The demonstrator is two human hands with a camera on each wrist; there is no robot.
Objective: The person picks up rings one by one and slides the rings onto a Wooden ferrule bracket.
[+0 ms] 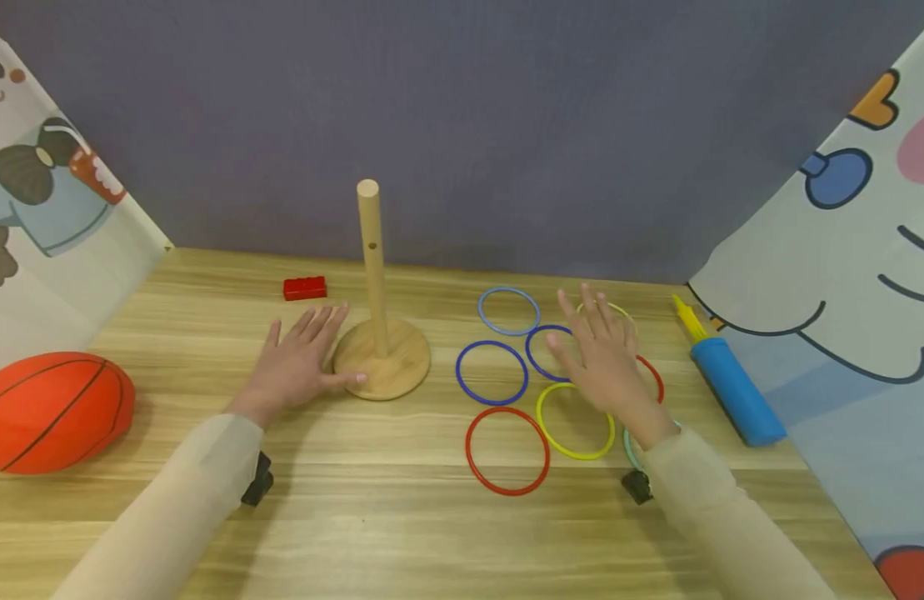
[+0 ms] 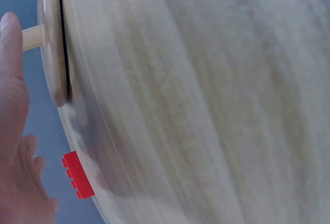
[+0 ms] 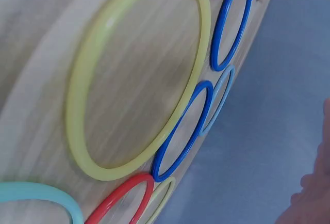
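Observation:
My left hand (image 1: 297,362) is spread with straight fingers beside a wooden post stand, its thumb overlapping the round base (image 1: 405,367) in the head view. The post (image 1: 375,267) rises upright from that base. My right hand (image 1: 607,367), fingers extended and holding nothing, hovers over several coloured rings lying flat. Around it are a yellow ring (image 1: 577,457), a light blue ring (image 1: 509,288), a dark blue ring (image 1: 492,342) and a red ring (image 1: 510,492). Partly hidden by this hand and arm are a pale yellow ring (image 1: 619,308), another red ring (image 1: 661,383) and a mint ring (image 3: 46,191).
Behind the left hand lies a red toy brick (image 1: 305,289). An orange-red basketball-patterned ball (image 1: 57,412) sits at the left. On the right is a blue pump (image 1: 739,392) with a yellow nozzle. A grey-blue panel (image 1: 447,133) closes the back of the wooden table (image 1: 372,533).

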